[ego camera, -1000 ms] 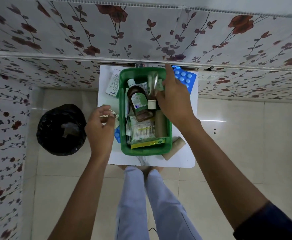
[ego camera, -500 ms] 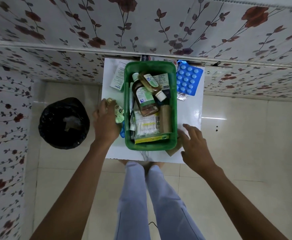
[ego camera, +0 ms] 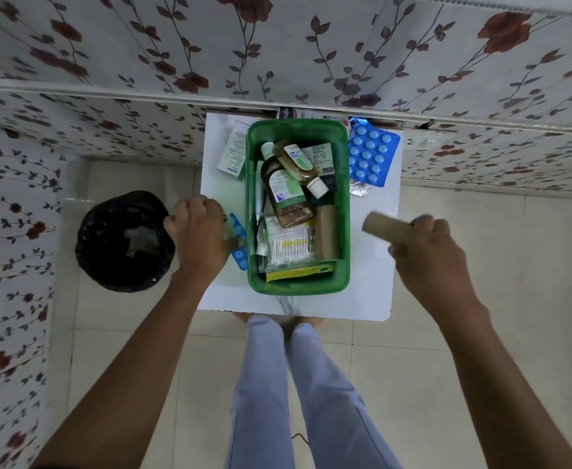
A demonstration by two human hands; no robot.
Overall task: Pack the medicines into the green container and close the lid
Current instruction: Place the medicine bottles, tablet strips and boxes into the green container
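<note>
The green container (ego camera: 298, 286) stands open on a small white table (ego camera: 372, 292). Inside lie two brown syrup bottles (ego camera: 286, 194), a pack of cotton swabs (ego camera: 289, 247), a brown roll (ego camera: 326, 236) and some boxes. My right hand (ego camera: 430, 262) is to the right of the container, shut on a brown bandage roll (ego camera: 384, 228) held above the table. My left hand (ego camera: 199, 235) is closed just left of the container, over a small blue blister strip (ego camera: 238, 240); what it grips is hidden. A large blue blister pack (ego camera: 371, 157) lies right of the container, a white box (ego camera: 233, 155) to its left.
A black-lined waste bin (ego camera: 125, 242) stands on the tiled floor left of the table. Floral-papered walls close in behind and on the left. My legs (ego camera: 294, 384) are right below the table's near edge. No lid is in view.
My right hand left a bottle in the container, dropped to the table's near right corner and lifted the brown roll. My left hand closed beside the container's left wall.
</note>
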